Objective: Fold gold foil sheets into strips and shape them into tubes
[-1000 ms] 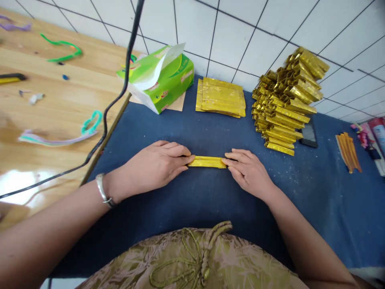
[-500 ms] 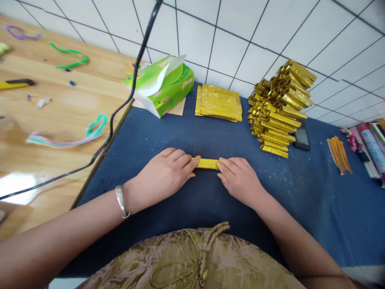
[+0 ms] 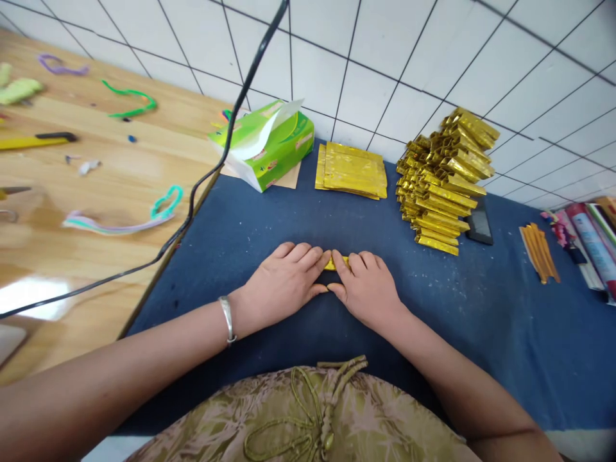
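**A:** Start with the biggest thing. What is the work lying on?

**B:** A dark blue cloth mat (image 3: 481, 333) spread over the table. At one o'clock from the hands rises a tall stack of folded gold foil pieces (image 3: 445, 183); at twelve o'clock lies a flat pile of gold foil sheets (image 3: 353, 170), and at eleven o'clock a green tissue box (image 3: 269, 144).

**A:** And the hands?

**B:** The left hand (image 3: 283, 282) and right hand (image 3: 368, 292) lie palm-down, side by side, thumbs nearly touching. Between their fingertips sits a narrow folded strip of gold foil (image 3: 333, 263), mostly covered.

**A:** Which way does the strip run?

**B:** Its long axis runs nine to three o'clock, flat on the mat. It lies at twelve o'clock from both palms, under the fingertips, about equally near each hand.

**A:** Are they gripping it?

**B:** Not pinching; the fingers are stretched out, pressing it down onto the mat.
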Action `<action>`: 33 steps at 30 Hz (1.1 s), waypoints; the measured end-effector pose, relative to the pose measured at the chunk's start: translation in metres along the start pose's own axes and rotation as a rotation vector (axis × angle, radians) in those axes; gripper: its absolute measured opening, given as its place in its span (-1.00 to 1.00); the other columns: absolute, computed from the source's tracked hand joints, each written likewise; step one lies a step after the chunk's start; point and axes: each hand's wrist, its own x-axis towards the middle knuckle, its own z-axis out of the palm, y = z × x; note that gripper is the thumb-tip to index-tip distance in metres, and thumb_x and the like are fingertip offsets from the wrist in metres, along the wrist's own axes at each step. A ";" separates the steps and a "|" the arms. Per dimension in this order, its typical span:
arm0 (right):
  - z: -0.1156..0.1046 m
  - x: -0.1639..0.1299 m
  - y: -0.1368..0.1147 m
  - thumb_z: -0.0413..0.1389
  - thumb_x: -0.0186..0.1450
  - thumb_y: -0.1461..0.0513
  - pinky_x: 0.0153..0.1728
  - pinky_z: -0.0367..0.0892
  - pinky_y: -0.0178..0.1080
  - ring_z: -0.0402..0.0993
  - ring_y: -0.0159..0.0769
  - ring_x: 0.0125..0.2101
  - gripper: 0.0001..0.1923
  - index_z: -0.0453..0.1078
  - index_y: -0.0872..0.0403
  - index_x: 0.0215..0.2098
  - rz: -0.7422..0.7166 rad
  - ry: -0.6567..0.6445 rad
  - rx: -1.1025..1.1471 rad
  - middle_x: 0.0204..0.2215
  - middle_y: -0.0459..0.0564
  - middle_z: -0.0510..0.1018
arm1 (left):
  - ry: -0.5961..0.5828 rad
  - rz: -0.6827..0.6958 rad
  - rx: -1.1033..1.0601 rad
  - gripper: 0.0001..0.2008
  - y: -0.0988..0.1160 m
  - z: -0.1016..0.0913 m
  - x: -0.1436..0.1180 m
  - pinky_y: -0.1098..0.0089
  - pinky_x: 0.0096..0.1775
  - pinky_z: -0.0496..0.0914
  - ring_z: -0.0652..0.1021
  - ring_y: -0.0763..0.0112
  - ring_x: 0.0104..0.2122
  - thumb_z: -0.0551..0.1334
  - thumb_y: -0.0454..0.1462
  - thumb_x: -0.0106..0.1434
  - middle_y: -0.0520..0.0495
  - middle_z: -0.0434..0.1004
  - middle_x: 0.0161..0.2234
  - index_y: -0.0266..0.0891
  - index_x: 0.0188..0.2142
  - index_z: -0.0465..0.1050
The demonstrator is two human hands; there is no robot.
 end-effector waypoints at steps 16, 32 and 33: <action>0.004 -0.014 0.035 -0.08 0.36 0.10 0.00 0.18 -0.07 0.18 -0.14 0.05 -0.59 0.25 0.02 0.13 -0.006 -0.012 0.164 0.06 -0.03 0.39 | 0.016 0.170 -0.227 -0.66 -0.047 0.006 -0.008 0.32 -0.06 0.18 0.43 0.39 -0.10 0.02 -0.21 0.35 -0.01 0.42 0.02 -0.08 0.09 0.30; 0.017 -0.014 0.078 0.04 0.29 0.04 0.06 0.12 0.03 -0.03 -0.12 0.24 -0.54 0.17 -0.22 0.16 -0.170 -0.064 0.329 0.24 -0.13 0.15 | -0.012 0.311 -0.285 -0.61 -0.083 0.017 -0.011 0.19 0.16 -0.06 0.20 0.33 0.19 0.03 -0.33 0.32 0.13 0.38 0.08 0.10 0.09 0.29; 0.017 -0.014 0.078 0.04 0.29 0.04 0.06 0.12 0.04 -0.03 -0.11 0.24 -0.54 0.17 -0.23 0.15 -0.169 -0.063 0.330 0.24 -0.13 0.15 | -0.011 0.305 -0.286 -0.62 -0.083 0.016 -0.011 0.19 0.17 -0.06 0.21 0.35 0.19 0.04 -0.32 0.32 0.14 0.39 0.08 0.10 0.08 0.30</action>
